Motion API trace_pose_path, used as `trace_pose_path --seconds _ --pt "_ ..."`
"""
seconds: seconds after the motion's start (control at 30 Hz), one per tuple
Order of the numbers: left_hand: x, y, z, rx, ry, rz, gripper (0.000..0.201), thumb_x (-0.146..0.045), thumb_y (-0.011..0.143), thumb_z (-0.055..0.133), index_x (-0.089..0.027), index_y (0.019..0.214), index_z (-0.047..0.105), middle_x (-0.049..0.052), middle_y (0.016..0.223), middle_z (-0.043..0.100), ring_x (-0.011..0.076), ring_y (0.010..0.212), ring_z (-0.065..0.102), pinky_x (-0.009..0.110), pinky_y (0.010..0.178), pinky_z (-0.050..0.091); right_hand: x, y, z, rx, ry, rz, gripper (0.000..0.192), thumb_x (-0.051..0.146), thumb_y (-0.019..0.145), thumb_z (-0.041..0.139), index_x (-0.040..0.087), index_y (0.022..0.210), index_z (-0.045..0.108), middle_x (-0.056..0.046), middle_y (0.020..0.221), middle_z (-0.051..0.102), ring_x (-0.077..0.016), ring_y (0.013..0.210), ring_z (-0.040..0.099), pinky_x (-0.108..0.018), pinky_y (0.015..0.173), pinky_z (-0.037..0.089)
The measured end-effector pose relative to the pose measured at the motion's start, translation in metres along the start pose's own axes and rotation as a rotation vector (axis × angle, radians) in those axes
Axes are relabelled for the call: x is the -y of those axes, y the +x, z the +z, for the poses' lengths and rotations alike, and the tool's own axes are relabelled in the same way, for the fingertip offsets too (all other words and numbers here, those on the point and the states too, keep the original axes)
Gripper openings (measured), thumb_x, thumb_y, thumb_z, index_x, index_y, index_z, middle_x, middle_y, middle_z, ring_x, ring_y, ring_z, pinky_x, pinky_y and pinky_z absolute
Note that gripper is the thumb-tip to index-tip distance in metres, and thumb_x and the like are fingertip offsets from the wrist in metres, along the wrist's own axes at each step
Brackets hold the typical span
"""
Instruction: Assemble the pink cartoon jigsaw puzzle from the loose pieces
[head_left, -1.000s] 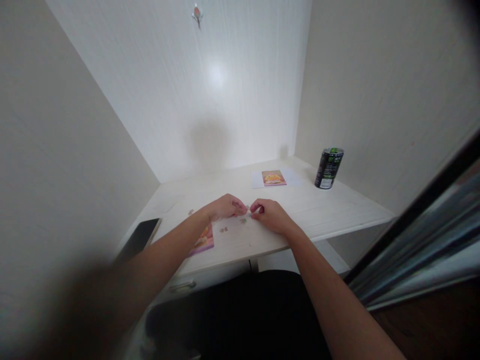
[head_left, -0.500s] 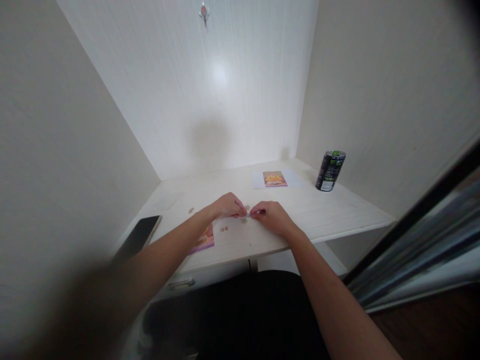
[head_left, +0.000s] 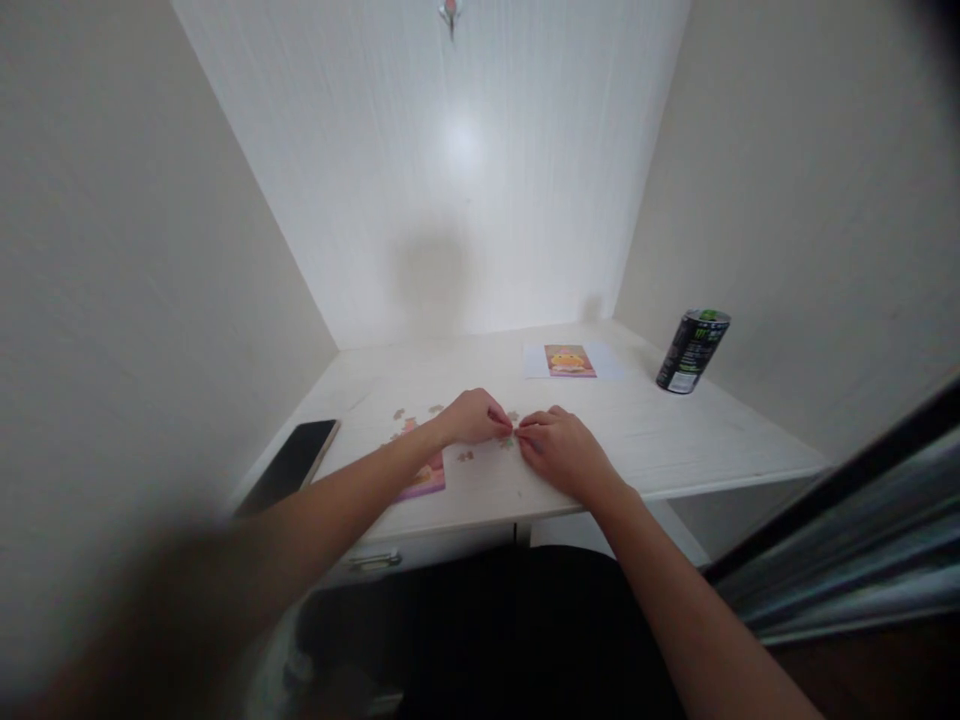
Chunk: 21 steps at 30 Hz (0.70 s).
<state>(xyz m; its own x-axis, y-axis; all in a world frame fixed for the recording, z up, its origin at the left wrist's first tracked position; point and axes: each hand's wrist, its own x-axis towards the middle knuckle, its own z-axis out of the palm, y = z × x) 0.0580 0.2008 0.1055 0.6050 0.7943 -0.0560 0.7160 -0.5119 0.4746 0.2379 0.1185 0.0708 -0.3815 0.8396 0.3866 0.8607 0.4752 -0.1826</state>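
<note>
My left hand (head_left: 475, 416) and my right hand (head_left: 561, 452) meet fingertip to fingertip over the white desk. Each is closed in a pinch on a small jigsaw puzzle piece, mostly hidden by the fingers. Loose puzzle pieces (head_left: 466, 456) lie just below my left hand, and others (head_left: 399, 413) are scattered farther left. A greenish piece (head_left: 506, 445) rests right under the fingertips. Partly covered by my left forearm is a pink and purple puzzle section or picture (head_left: 429, 482).
At the back of the desk (head_left: 465, 365), a picture card with a yellow figure (head_left: 570, 361) lies on white paper. A black drink can (head_left: 693, 351) stands at the right. A phone (head_left: 292, 465) lies at the left edge. Walls enclose the back and sides.
The view has shifted, so everything sits farther right. My fingertips have come together, and the fingers of my right hand now reach closer to my left hand.
</note>
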Motion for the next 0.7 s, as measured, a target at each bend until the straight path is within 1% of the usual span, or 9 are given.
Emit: trace_pose_path --seconds 0.13,0.27,0.37,0.43,0.5,0.7 --pt "-0.002 -0.005 0.000 -0.013 0.081 0.099 0.026 -0.035 0.078 0.061 -0.020 0.091 0.077 0.004 0.082 0.074 0.0139 0.071 0.059 0.025 0.068 0.042 0.001 0.000 0.000 -0.020 0.007 0.007 0.027 0.024 0.091 0.052 0.022 0.102 0.077 -0.008 0.106 0.073 -0.0234 0.094 0.059 -0.037 0.091 0.042" --pt "0.002 -0.008 0.000 -0.032 0.159 0.211 0.026 -0.033 0.082 0.056 -0.021 0.092 0.077 0.005 0.083 0.073 0.0146 0.072 0.058 0.028 0.071 0.040 0.001 0.000 0.000 -0.013 0.016 0.019 0.027 0.025 0.092 0.052 0.023 0.103 0.076 -0.007 0.109 0.073 -0.0234 0.095 0.058 -0.037 0.092 0.043" --pt "0.005 -0.010 0.002 -0.032 0.177 0.264 0.028 -0.034 0.085 0.053 -0.022 0.096 0.076 0.005 0.083 0.072 0.0152 0.075 0.059 0.028 0.072 0.040 0.000 0.000 0.001 -0.022 0.059 0.030 0.028 0.022 0.092 0.052 0.022 0.110 0.073 -0.007 0.109 0.073 -0.0231 0.097 0.059 -0.036 0.093 0.043" --pt "0.005 -0.012 0.004 -0.031 0.180 0.283 0.027 -0.033 0.085 0.054 -0.022 0.097 0.076 0.005 0.084 0.072 0.0157 0.076 0.060 0.029 0.074 0.041 -0.001 0.001 0.002 -0.042 0.100 0.053 0.028 0.020 0.092 0.052 0.020 0.113 0.071 -0.007 0.108 0.073 -0.0230 0.099 0.060 -0.036 0.093 0.044" --pt "0.004 -0.013 0.006 -0.042 0.182 0.290 0.026 -0.031 0.085 0.053 -0.021 0.096 0.075 0.005 0.085 0.071 0.0164 0.078 0.060 0.030 0.076 0.042 -0.003 0.002 0.003 -0.052 0.129 0.080 0.027 0.019 0.092 0.052 0.019 0.111 0.071 -0.007 0.106 0.074 -0.0230 0.099 0.060 -0.035 0.092 0.045" --pt "-0.001 -0.017 0.012 -0.104 0.194 0.252 0.024 -0.027 0.089 0.049 -0.015 0.092 0.070 0.008 0.094 0.063 0.0168 0.082 0.058 0.031 0.078 0.044 -0.008 0.004 0.007 -0.038 0.153 0.125 0.023 0.020 0.091 0.056 0.018 0.108 0.071 -0.007 0.102 0.073 -0.0228 0.096 0.061 -0.035 0.089 0.045"
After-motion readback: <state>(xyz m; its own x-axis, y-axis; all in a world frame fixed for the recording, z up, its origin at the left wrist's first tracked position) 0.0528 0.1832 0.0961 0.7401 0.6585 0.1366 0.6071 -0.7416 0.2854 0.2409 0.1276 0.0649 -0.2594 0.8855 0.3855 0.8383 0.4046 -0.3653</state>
